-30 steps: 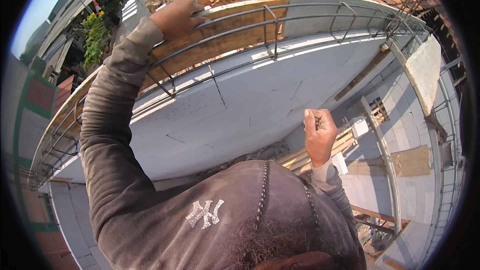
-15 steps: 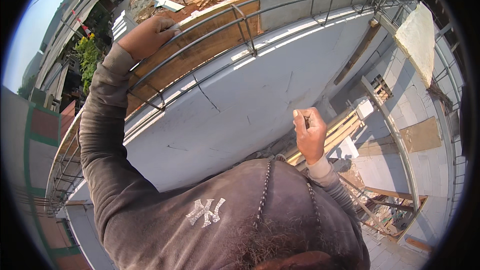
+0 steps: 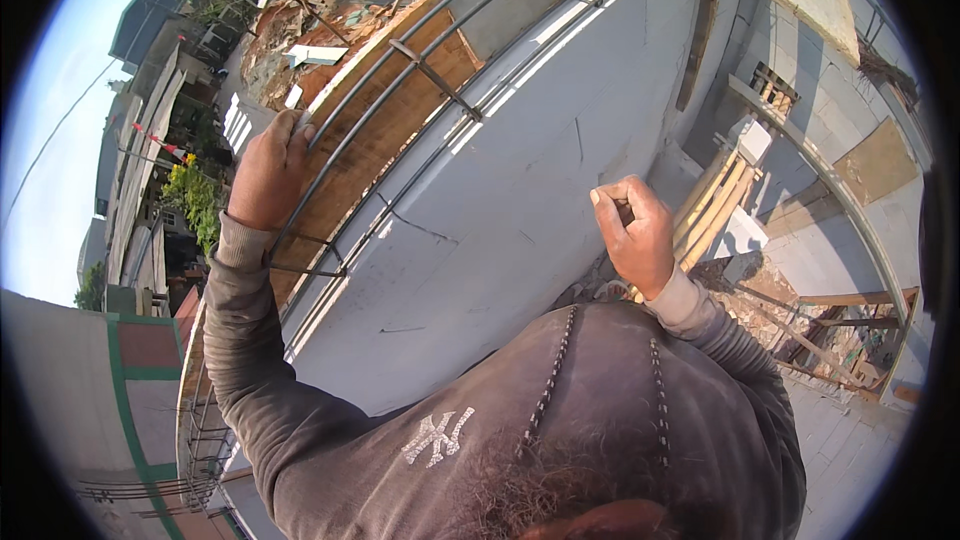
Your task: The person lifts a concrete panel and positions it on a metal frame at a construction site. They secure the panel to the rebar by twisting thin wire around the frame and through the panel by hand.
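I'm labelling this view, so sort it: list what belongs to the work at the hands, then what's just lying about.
At the work, seemingly: wooden board, left hand at its top edge; steel bars alongside; pale wall.
Lying about, seemingly: white sheet beyond the board; pale poles beyond the right hand.

A building site in the open air is shown. A wall [image 3: 540, 190] has been made of big pale blocks and left bare. Its top is lined with metal rods [image 3: 436, 81] and a wooden board [image 3: 400, 120]. Long poles [image 3: 716, 202] are seen below, broken bits [image 3: 268, 82] are strewn outside, and blue sky [image 3: 55, 120] can be seen.
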`<move>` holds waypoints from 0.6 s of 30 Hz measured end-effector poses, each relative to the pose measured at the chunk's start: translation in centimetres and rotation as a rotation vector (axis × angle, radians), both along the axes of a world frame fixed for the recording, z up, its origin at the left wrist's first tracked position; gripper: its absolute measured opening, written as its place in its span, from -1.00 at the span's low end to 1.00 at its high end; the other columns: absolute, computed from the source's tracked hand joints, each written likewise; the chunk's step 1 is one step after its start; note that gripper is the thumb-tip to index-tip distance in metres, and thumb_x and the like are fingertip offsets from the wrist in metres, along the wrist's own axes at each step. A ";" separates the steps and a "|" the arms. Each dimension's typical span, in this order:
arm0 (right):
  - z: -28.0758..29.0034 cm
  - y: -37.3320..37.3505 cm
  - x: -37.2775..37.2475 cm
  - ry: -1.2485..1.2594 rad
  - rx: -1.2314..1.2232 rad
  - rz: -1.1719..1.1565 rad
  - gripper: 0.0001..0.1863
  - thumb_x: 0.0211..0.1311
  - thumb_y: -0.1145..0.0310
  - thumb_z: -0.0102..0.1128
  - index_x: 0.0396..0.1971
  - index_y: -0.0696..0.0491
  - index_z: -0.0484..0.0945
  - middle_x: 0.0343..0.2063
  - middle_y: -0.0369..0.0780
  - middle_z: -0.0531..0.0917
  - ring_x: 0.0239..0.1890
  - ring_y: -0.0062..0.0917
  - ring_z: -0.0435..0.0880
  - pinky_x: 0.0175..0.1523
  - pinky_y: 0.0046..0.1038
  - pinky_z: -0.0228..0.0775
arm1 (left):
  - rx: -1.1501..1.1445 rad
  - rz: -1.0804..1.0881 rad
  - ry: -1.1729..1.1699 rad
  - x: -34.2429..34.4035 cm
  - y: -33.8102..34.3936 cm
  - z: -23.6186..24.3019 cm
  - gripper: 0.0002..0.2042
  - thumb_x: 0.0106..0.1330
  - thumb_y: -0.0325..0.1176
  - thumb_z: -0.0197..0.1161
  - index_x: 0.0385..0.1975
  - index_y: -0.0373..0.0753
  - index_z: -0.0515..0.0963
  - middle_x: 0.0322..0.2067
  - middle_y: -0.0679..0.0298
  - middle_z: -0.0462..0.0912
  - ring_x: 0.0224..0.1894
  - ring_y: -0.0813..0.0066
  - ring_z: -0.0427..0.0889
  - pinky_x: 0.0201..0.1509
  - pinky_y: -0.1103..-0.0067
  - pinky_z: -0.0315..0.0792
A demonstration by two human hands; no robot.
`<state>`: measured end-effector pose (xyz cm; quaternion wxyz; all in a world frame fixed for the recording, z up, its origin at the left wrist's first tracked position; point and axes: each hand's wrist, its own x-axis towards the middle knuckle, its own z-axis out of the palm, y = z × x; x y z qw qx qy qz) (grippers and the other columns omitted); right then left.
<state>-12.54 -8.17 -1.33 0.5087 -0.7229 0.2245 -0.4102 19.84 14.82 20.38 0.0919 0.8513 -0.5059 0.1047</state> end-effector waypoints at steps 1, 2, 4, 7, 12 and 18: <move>0.3 0.0 0.3 -0.013 -0.037 -0.011 -0.90 0.38 0.54 0.34 -0.35 0.18 0.59 -0.49 -0.22 0.68 -0.49 -0.58 0.62 -0.32 -0.45 0.49 | -0.013 0.015 -0.023 -0.1 0.0 -0.1 -0.73 0.58 -0.27 0.17 0.00 -0.39 0.57 -0.20 -0.25 0.70 -0.03 -0.32 0.67 -0.01 0.10 0.51; 0.5 0.0 0.5 -0.026 -0.073 -0.020 -0.89 0.37 0.56 0.34 -0.35 0.18 0.58 -0.49 -0.21 0.68 -0.50 -0.55 0.62 -0.32 -0.44 0.50 | -0.006 0.013 -0.019 0.1 0.0 -0.3 -0.73 0.58 -0.27 0.17 0.00 -0.39 0.57 -0.20 -0.25 0.70 -0.03 -0.32 0.67 -0.01 0.10 0.51; 1.4 0.0 0.8 -0.007 -0.063 -0.006 -0.89 0.36 0.56 0.34 -0.36 0.17 0.57 -0.49 -0.21 0.68 -0.50 -0.54 0.63 -0.33 -0.43 0.50 | -0.035 -0.028 -0.113 0.8 0.2 -0.8 -0.75 0.59 -0.26 0.17 -0.02 -0.34 0.55 -0.22 -0.23 0.70 -0.07 -0.31 0.68 -0.04 0.08 0.52; 1.8 -0.1 1.3 -0.002 -0.109 0.009 -0.88 0.35 0.56 0.34 -0.37 0.17 0.55 -0.49 -0.20 0.68 -0.50 -0.52 0.63 -0.34 -0.42 0.49 | -0.086 -0.020 -0.122 1.0 0.5 -1.3 -0.75 0.60 -0.22 0.16 -0.02 -0.30 0.54 -0.24 -0.22 0.71 -0.10 -0.31 0.69 -0.08 0.05 0.52; 2.1 0.6 1.6 0.014 -0.188 0.004 -0.88 0.35 0.56 0.35 -0.37 0.16 0.56 -0.51 -0.19 0.66 -0.52 -0.50 0.63 -0.37 -0.40 0.47 | -0.067 0.124 -0.104 0.0 0.4 -1.3 -0.73 0.60 -0.18 0.17 0.00 -0.28 0.57 -0.22 -0.20 0.70 -0.08 -0.30 0.68 -0.06 0.06 0.52; 3.1 1.2 1.8 0.040 -0.119 -0.033 -0.87 0.37 0.53 0.35 -0.38 0.16 0.57 -0.54 -0.21 0.67 -0.56 -0.55 0.61 -0.39 -0.42 0.45 | -0.062 0.072 -0.169 0.9 0.7 -1.4 -0.67 0.60 -0.11 0.19 -0.02 -0.31 0.56 -0.21 -0.17 0.71 -0.08 -0.26 0.69 -0.03 0.09 0.54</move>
